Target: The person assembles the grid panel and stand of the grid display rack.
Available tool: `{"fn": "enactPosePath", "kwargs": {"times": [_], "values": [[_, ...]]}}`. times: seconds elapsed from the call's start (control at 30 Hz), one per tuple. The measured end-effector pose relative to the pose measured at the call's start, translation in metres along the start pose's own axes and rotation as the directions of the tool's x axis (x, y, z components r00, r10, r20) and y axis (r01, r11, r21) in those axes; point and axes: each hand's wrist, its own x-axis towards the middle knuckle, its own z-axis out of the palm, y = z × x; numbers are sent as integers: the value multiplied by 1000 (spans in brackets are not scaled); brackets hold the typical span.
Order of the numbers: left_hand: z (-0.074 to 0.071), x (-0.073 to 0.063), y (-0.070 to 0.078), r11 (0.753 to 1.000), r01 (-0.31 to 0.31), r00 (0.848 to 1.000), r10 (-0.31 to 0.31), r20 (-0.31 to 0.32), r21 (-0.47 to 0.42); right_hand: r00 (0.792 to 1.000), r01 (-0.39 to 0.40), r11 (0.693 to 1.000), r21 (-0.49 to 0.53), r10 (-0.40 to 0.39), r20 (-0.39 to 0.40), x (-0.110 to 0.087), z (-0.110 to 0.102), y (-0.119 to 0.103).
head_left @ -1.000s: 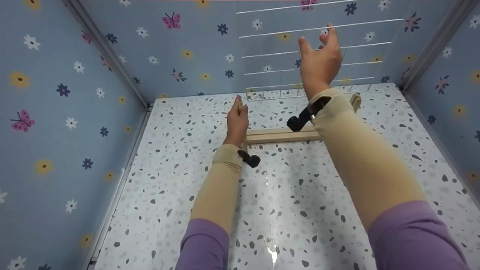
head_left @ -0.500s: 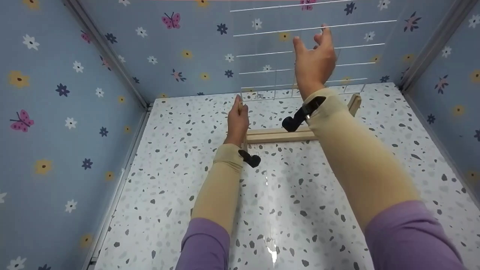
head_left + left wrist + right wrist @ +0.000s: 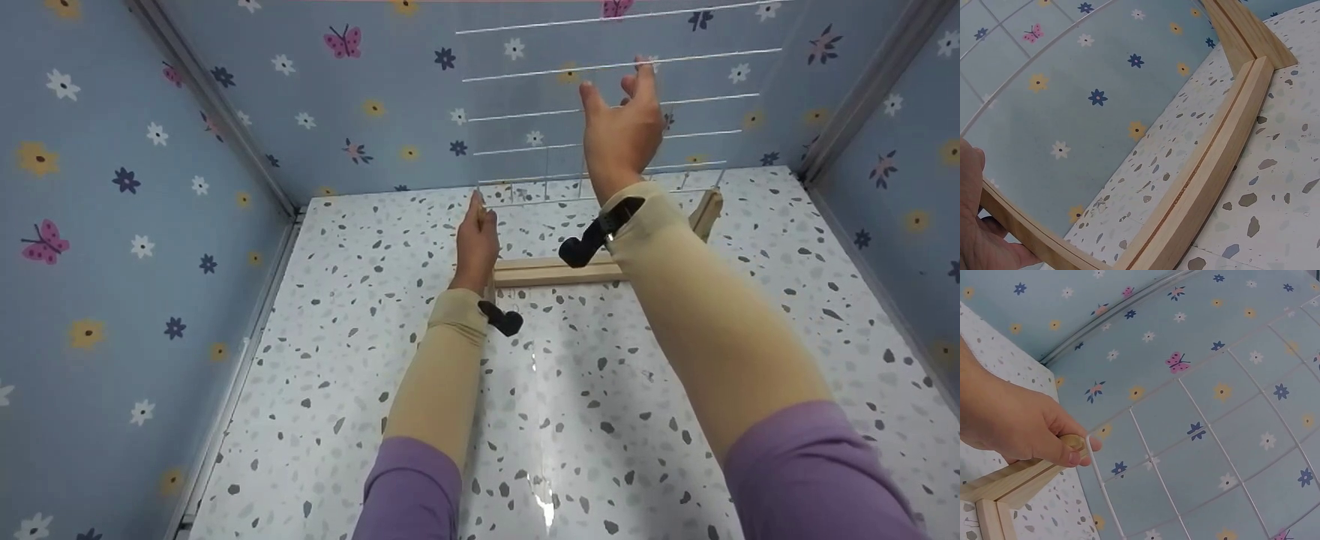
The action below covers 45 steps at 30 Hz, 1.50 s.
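the wire grid (image 3: 540, 113) is now a little more to the left and lower than half a second before, in the head view. it is held in the air before the blue wall (image 3: 375, 146), above the back edge of the counter (image 3: 360, 315), with its right ends higher. the right hand (image 3: 624, 139) went together with it. this grip is on the grid: the index finger reaches behind one wire, other fingers are bent, and the thumb stands apart.

the left hand (image 3: 478, 244) and the wooden frame (image 3: 555, 272) have almost not moved. the left grip is clamped on the left post (image 3: 1036, 235) of the frame. the frame stands near the back edge of the counter, more toward the back right corner; its other post (image 3: 705, 215) is at the right end. a narrow groove runs along the base rail (image 3: 1216, 163). the lower left corner of the grid is just at the left hand; i cannot tell whether it sits in the post.
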Motion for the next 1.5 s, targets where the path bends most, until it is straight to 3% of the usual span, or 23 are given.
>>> {"fn": "enactPosePath", "kwargs": {"times": [0.83, 1.13, 1.5], "values": [[0, 0, 0, 1000, 0, 1000, 0, -19, 25, 1000, 12, 1000, -14, -12, 2, 0, 2, 5], [0, 1, 0, 998, 2, 1000, 0, -22, 63, 1000, -25, 999, -22, 24, -9, 2, 3, 8], [0, -1, 0, 1000, -4, 1000, 4, -7, 24, 1000, -22, 1000, -10, 22, -11, 3, 5, 14]]}}
